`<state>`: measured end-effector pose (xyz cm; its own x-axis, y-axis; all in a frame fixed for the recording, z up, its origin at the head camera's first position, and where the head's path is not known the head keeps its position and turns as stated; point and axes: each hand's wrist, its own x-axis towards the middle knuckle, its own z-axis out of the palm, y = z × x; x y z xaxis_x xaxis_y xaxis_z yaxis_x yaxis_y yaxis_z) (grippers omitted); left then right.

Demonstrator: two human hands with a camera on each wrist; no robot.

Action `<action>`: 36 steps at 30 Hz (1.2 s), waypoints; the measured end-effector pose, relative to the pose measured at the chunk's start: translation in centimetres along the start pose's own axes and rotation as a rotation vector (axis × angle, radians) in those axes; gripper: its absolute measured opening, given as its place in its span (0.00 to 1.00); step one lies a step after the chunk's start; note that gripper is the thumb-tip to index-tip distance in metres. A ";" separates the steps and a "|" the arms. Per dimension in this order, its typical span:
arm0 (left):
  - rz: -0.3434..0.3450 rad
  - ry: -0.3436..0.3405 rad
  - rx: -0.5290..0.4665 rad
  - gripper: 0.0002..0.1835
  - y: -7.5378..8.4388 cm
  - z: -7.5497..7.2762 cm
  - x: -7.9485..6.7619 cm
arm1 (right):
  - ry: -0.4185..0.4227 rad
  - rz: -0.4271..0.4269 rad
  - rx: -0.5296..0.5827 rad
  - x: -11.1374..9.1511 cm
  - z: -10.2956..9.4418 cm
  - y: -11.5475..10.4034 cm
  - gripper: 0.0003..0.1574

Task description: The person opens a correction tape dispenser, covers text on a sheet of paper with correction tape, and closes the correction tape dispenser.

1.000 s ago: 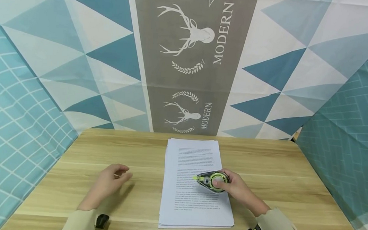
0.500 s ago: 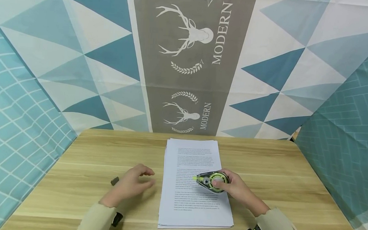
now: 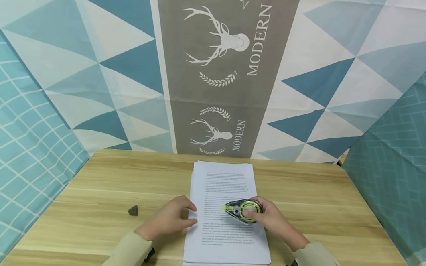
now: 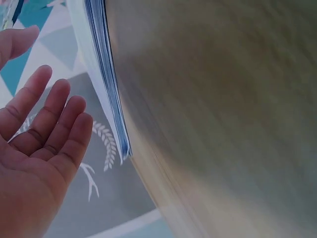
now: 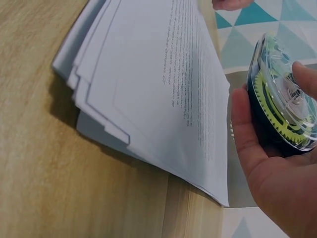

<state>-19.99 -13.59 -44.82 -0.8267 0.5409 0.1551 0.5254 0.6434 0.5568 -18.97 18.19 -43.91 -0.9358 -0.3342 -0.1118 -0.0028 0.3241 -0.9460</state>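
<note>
My right hand (image 3: 276, 221) grips a correction tape dispenser (image 3: 244, 211) with a clear case and yellow-green gears, thumb on its upper face. Its yellow-green tip points left, over a stack of printed paper (image 3: 228, 246). In the right wrist view the dispenser (image 5: 280, 99) sits between thumb and fingers, apart from the sheets. My left hand (image 3: 170, 218) hovers at the stack's left edge, fingers spread from the thumb. The left wrist view shows that hand's fingers (image 4: 52, 109) loosely bent, holding nothing. On the table to its left lies a small dark cap-like piece (image 3: 133, 210).
The wooden table (image 3: 304, 186) carries the paper stack near its middle. A patterned cloth (image 3: 130, 64) stands as a wall behind it, with blue-green cloths (image 3: 21, 139) at the sides. Sheets in the stack are slightly uneven.
My left hand has moved right to the paper's left edge, leaving the small dark piece lying uncovered on the table. My right hand and the correction tape have stayed almost in place.
</note>
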 end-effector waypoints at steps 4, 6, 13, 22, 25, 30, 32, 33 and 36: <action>0.035 -0.024 0.026 0.12 0.3 0.3 0.3 | 0.014 0.021 -0.013 0.2 0.2 0.2 0.30; 0.060 -0.034 0.036 0.12 0.5 0.5 0.4 | 0.018 0.025 -0.016 0.2 0.3 0.2 0.30; 0.079 -0.077 0.080 0.13 0.9 1.1 0.7 | 0.021 0.017 -0.028 0.3 0.4 0.3 0.29; 0.063 -0.124 0.110 0.14 1.2 1.4 0.8 | 0.031 0.030 -0.062 0.4 0.5 0.2 0.28; 0.071 -0.128 0.107 0.14 1.3 1.4 0.8 | 0.029 0.025 -0.076 0.5 0.6 0.2 0.27; 0.067 -0.139 0.132 0.13 1.4 1.4 0.9 | 0.018 -0.016 -0.104 0.5 0.8 0.4 0.25; 0.063 -0.145 0.152 0.13 1.4 1.5 0.9 | 0.013 -0.032 -0.116 0.6 0.8 0.5 0.25; 0.061 -0.148 0.160 0.13 1.3 1.5 0.9 | 0.010 -0.037 -0.120 0.6 0.9 0.5 0.25; 0.061 -0.154 0.172 0.14 1.3 1.6 1.0 | 0.002 -0.049 -0.135 0.7 0.9 0.6 0.25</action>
<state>-19.80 -11.39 -45.24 -0.7587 0.6494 0.0511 0.6111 0.6823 0.4013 -19.29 17.34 -44.78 -0.9342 -0.3508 -0.0657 -0.0956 0.4233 -0.9010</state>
